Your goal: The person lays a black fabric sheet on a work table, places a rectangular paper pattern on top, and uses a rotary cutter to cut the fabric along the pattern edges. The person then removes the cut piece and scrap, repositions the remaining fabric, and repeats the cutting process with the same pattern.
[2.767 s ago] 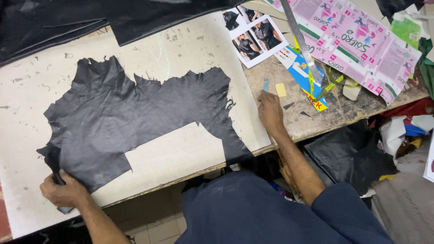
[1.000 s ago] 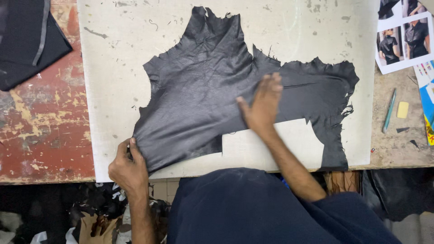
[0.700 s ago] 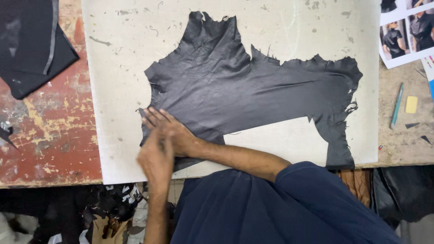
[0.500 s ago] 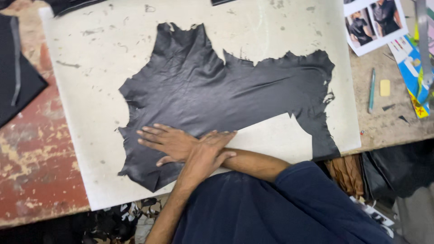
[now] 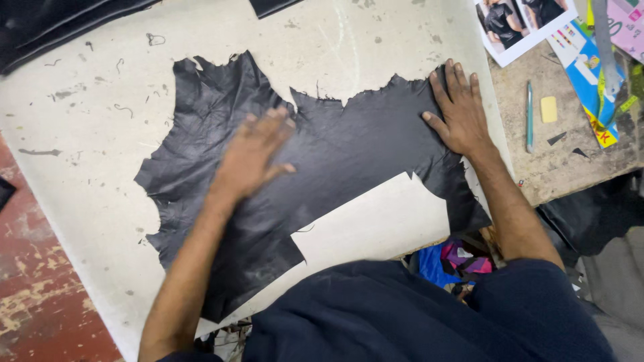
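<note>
One black leather hide (image 5: 335, 154) spread on pale cutting board (image 5: 100, 134). Two hands flat on it, gripping nothing: left hand (image 5: 251, 157) mid-hide, blurred; right hand (image 5: 459, 110) at right edge. Bare board open along left and top.

At the far right corner of the surface lies a white printed sheet (image 5: 520, 23) with photographs of a person in dark clothing — rectangular, tilted, partly cut by the picture's edge. Just right of it sit overlapping printed cards — a blue, yellow and red one (image 5: 585, 80) and a pink one (image 5: 627, 20) at the corner.
</note>
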Demonstrator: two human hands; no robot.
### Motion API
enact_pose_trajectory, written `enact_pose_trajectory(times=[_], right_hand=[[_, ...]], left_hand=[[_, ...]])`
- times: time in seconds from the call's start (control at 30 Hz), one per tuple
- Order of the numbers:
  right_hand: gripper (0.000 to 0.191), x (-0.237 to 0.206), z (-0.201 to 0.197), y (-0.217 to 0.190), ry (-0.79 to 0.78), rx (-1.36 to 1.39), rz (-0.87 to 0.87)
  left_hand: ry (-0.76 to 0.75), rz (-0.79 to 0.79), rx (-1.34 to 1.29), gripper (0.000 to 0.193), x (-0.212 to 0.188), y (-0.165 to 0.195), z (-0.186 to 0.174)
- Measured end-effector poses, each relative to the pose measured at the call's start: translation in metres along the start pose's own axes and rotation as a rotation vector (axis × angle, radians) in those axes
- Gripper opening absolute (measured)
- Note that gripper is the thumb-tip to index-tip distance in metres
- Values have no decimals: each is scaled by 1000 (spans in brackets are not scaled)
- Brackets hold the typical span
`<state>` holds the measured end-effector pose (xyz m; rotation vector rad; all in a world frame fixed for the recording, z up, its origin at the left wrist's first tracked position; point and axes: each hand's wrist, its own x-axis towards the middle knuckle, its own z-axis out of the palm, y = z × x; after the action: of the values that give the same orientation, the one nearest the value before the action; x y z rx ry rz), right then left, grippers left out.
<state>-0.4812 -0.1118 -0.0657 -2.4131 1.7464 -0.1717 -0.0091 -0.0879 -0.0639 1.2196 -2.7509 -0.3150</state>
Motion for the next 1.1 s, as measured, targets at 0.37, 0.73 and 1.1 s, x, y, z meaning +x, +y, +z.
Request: enact_pose_trajectory(times=[0.37, 0.73, 1.1], right_hand=[[82, -9, -6, 0, 84, 3, -36], [83, -7, 6, 10, 101, -8, -47], [84, -2, 7, 6, 96, -4, -63]], left_hand=[[280, -404, -3, 82, 40, -55, -25], [212, -97, -238, 106, 84, 236, 79], [233, -75, -328, 84, 16, 208, 80]])
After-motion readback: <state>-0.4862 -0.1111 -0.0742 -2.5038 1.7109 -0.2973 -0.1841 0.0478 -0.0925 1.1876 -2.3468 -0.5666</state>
